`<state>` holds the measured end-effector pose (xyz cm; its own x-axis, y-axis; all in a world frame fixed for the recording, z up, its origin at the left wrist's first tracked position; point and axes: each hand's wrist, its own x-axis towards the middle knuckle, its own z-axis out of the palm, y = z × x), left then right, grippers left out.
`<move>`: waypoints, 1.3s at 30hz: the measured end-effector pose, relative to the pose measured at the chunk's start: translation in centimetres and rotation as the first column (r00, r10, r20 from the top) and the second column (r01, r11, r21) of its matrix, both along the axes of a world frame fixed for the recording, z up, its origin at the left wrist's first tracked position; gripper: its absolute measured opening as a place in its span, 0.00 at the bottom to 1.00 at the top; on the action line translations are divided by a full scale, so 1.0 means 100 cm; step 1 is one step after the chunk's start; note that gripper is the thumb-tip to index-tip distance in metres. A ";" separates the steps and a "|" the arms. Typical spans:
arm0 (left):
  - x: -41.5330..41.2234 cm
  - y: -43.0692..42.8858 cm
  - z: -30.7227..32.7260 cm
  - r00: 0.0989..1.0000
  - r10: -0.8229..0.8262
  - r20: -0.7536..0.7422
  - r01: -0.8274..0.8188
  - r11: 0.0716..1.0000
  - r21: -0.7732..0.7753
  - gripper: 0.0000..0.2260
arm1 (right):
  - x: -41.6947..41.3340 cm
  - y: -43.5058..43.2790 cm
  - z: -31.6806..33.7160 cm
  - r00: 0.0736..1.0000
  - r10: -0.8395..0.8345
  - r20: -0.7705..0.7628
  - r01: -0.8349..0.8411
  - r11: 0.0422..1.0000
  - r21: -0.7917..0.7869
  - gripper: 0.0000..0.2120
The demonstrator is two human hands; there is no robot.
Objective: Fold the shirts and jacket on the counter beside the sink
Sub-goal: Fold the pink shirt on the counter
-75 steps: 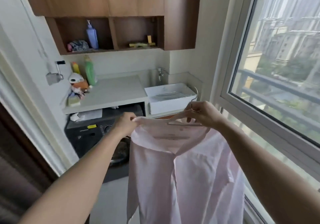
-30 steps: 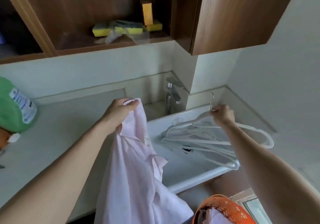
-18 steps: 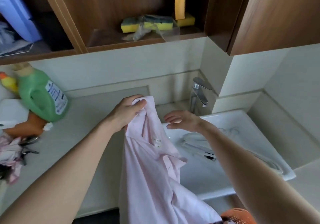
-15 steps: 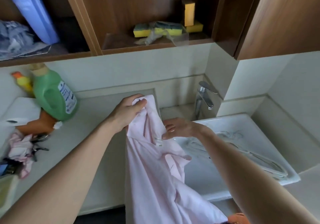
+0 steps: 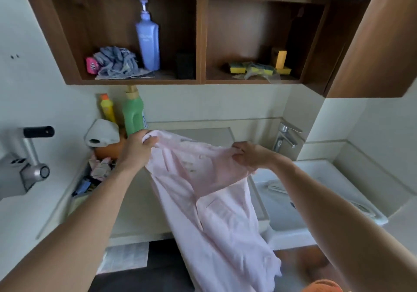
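Head view:
- Shirt: the pink shirt (image 5: 203,190) is up in the air btwn your two hands. Its top edge is stretched over the counter (image 5: 144,210) and the body hangs down past the front edge. Its right side hangs in front of the sink (image 5: 316,178), at the left rim. It's not laid flat yet.
- Handling: looks thin, light and floppy, so it'll sag and bunch wherever you don't support it. Prob. not slippery or fragile.
- Where to hold: the two shoulder/collar ends, approx. where you've got it now.
- Left hand (image 5: 137,149): fingers (image 5: 149,141) are clenched round a bunched end of the top edge.
- Right hand (image 5: 252,156): fingers (image 5: 237,156) and thumb pinch the other end of the top edge, nothing else in it.
- Step: my guess is you're spreading it to lay on the counter. Folding hasn't begun.
- Watch: the green bottle (image 5: 133,115) and rag pile (image 5: 99,169) crowd the counter's left end, so lay the shirt down right of them. Can't tell if the sink is wet.
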<state>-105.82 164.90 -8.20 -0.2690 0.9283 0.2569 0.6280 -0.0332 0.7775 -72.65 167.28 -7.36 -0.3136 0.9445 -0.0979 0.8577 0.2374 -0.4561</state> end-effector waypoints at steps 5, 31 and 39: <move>-0.045 -0.018 0.035 0.955 0.195 -0.223 -0.180 0.980 0.086 0.08 | -0.031 -0.007 0.052 0.991 0.027 -0.130 0.008 0.964 0.265 0.07; 0.021 0.132 -0.056 0.914 0.373 0.159 -0.123 0.630 -0.767 0.06 | 0.006 0.222 -0.067 0.837 -0.372 -0.402 0.020 0.755 -0.656 0.11; 0.014 0.228 -0.053 0.607 0.451 0.655 -0.285 0.892 -0.350 0.06 | -0.040 0.278 -0.067 0.495 -0.506 -0.706 -0.048 0.796 -0.604 0.17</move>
<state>-104.44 187.69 -13.48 -0.6180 0.7138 -0.3294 -0.1867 0.2738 0.9435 -76.69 195.04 -14.02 -0.2851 0.8778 -0.3849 0.0169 -0.3969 -0.9177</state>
